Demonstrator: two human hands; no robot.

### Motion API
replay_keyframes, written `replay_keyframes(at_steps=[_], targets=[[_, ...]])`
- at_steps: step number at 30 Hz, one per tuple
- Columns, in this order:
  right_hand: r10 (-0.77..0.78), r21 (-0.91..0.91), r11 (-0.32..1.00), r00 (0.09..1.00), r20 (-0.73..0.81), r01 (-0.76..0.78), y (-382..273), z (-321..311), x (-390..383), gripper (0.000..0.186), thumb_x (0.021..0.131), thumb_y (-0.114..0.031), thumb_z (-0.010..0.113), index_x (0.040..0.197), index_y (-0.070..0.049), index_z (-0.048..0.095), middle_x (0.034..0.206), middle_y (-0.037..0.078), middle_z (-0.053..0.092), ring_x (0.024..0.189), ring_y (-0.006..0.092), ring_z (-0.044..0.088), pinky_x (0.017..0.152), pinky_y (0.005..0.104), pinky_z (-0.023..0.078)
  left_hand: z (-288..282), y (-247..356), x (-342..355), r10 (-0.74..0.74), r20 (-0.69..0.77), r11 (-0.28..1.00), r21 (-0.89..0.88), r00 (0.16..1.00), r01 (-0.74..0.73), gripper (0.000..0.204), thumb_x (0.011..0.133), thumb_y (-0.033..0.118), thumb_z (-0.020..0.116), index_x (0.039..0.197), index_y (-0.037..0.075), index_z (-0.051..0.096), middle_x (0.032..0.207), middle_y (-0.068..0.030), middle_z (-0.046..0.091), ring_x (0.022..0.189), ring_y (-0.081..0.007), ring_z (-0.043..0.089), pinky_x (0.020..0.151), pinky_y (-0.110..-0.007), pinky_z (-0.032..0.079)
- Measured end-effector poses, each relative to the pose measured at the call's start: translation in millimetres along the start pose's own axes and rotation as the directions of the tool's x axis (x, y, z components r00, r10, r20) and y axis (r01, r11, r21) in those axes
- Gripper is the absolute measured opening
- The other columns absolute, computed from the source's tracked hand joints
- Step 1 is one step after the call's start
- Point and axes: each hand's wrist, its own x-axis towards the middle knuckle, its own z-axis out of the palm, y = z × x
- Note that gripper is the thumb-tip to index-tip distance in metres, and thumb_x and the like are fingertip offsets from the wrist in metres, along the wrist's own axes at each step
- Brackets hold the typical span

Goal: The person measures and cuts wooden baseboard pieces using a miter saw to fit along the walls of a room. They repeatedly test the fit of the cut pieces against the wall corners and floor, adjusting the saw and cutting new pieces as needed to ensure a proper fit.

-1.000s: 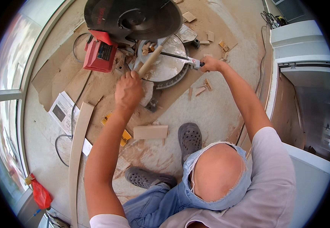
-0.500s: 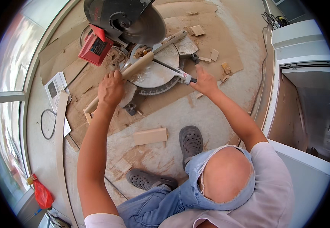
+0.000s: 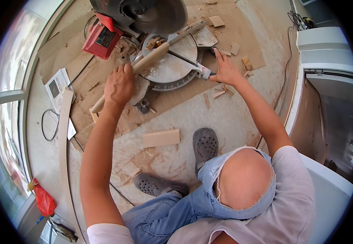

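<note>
A mitre saw stands on the floor before me, its round blade (image 3: 166,18) raised above the round metal turntable (image 3: 172,69). My left hand (image 3: 120,86) is closed over a long pale wood strip (image 3: 152,58), which lies slantwise across the saw's left side with its far end over the turntable. At the front of the turntable, my right hand (image 3: 227,70) has its fingers stretched out and spread. Its thumb is by the dark tip of the turntable's handle (image 3: 203,71); whether they touch I cannot tell.
Cardboard (image 3: 245,44) with offcuts and sawdust lies beneath the saw. A wood block (image 3: 161,138) rests near my shoes. To the left are a long board (image 3: 64,142), printed sheets (image 3: 57,87), a cable (image 3: 48,139) and a red bag (image 3: 45,201). A white door frame (image 3: 296,95) borders the right.
My right hand's fingers have opened out from around the handle's tip and now spread forward. My left hand keeps its hold on the strip. The view has shifted slightly.
</note>
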Motion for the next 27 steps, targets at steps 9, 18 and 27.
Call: replay_keyframes(at_steps=[9, 18, 27], targets=[[-0.100, 0.064, 0.993, 0.995, -0.012, 0.101, 10, -7, 12, 0.123, 0.061, -0.045, 0.090, 0.154, 0.000, 0.024, 0.147, 0.031, 0.043, 0.134, 0.0461, 0.049, 0.109, 0.0490, 0.046, 0, 0, 4, 0.045, -0.016, 0.999, -0.008, 0.999, -0.046, 0.026, 0.091, 0.023, 0.068, 0.100, 0.003, 0.055, 0.100, -0.0177, 0.066, 0.098, -0.0387, 0.065, 0.085, -0.048, 0.051], [-0.076, 0.018, 0.997, 0.997, 0.019, 0.076, 17, -28, 33, 0.097, 0.064, -0.038, 0.089, 0.142, -0.004, 0.041, 0.136, 0.020, 0.058, 0.125, 0.0384, 0.058, 0.102, 0.0463, 0.050, 0, 1, 1, 0.035, -0.006, 0.999, -0.006, 0.999, -0.035, 0.025, 0.093, 0.023, 0.067, 0.101, 0.002, 0.055, 0.100, -0.0183, 0.066, 0.097, -0.0387, 0.065, 0.086, -0.048, 0.051], [-0.092, 0.045, 0.995, 0.996, 0.017, 0.091, 20, -27, 38, 0.084, 0.068, -0.031, 0.087, 0.137, -0.007, 0.045, 0.133, 0.019, 0.060, 0.124, 0.0381, 0.059, 0.098, 0.0460, 0.051, 0, 2, 3, 0.007, 0.005, 1.000, 0.014, 1.000, -0.007, 0.027, 0.094, 0.025, 0.067, 0.102, 0.003, 0.054, 0.103, -0.0186, 0.067, 0.098, -0.0390, 0.065, 0.086, -0.048, 0.052]])
